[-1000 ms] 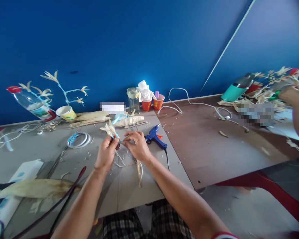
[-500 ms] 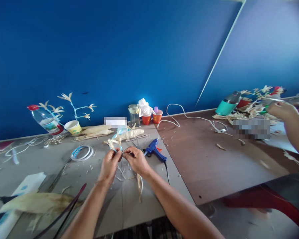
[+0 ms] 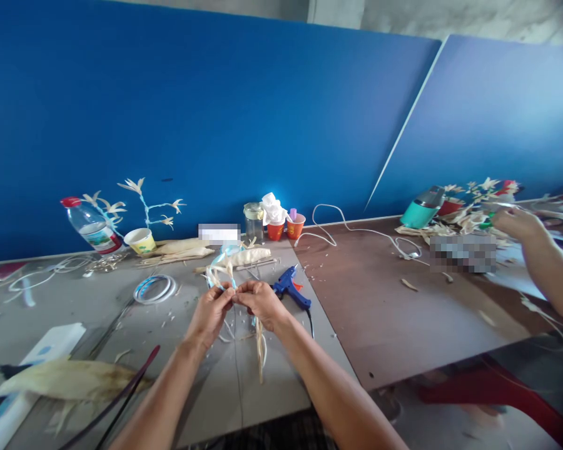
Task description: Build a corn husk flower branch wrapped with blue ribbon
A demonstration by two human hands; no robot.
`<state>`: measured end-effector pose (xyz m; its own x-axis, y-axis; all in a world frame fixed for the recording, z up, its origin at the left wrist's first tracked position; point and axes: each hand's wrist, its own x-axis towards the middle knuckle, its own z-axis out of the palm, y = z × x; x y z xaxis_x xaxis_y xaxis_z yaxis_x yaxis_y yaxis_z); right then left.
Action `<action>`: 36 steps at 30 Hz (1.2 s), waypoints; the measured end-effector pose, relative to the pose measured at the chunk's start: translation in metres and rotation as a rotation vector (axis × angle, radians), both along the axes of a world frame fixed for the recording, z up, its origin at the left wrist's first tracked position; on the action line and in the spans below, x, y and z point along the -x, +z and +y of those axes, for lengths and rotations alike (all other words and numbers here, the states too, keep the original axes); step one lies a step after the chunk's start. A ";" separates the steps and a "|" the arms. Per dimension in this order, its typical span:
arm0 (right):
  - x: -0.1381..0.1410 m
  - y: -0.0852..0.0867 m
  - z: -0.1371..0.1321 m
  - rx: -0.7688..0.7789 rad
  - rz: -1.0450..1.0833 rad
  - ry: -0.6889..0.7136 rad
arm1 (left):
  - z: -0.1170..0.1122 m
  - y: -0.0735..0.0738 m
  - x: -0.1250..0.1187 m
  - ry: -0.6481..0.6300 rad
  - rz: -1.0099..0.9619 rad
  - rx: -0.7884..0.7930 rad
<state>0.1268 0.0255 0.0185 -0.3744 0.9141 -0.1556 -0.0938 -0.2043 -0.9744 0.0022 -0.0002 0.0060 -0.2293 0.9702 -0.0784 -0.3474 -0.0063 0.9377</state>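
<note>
My left hand [image 3: 211,314] and my right hand [image 3: 264,302] meet over the grey table, fingertips pinched together on the stem of a husk flower [image 3: 229,270]. Pale petals and light-blue wrapping stick up above the fingers, and a thin dark wire trails below them. Just right of my right hand lies a blue glue gun [image 3: 288,286]. Under my right wrist are some narrow husk strips [image 3: 259,350]. To the left of my left hand rests a coil of white and blue tape rolls [image 3: 154,289].
Along the blue partition stand a plastic bottle [image 3: 92,228], a yellow paper cup [image 3: 139,241], a glass jar [image 3: 253,223] and red paper cups [image 3: 295,227]. A large dried husk [image 3: 70,379] lies front left. At the right, a co-worker's hand [image 3: 518,223] is over husk pieces.
The camera view has tilted up slightly, showing the partition's top edge. My hands stay together on the flower stem, now with fingertips closer and the flower turned a little.
</note>
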 end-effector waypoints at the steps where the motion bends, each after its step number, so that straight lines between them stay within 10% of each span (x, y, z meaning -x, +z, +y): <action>1: 0.000 0.000 0.000 0.001 -0.005 0.001 | 0.000 0.001 -0.001 -0.016 -0.040 0.002; 22: -0.001 -0.007 0.007 0.154 0.564 -0.073 | -0.010 0.007 -0.008 -0.241 -0.125 0.037; 36: 0.002 -0.013 0.005 0.234 0.557 0.001 | -0.009 0.004 -0.010 -0.008 0.291 -0.042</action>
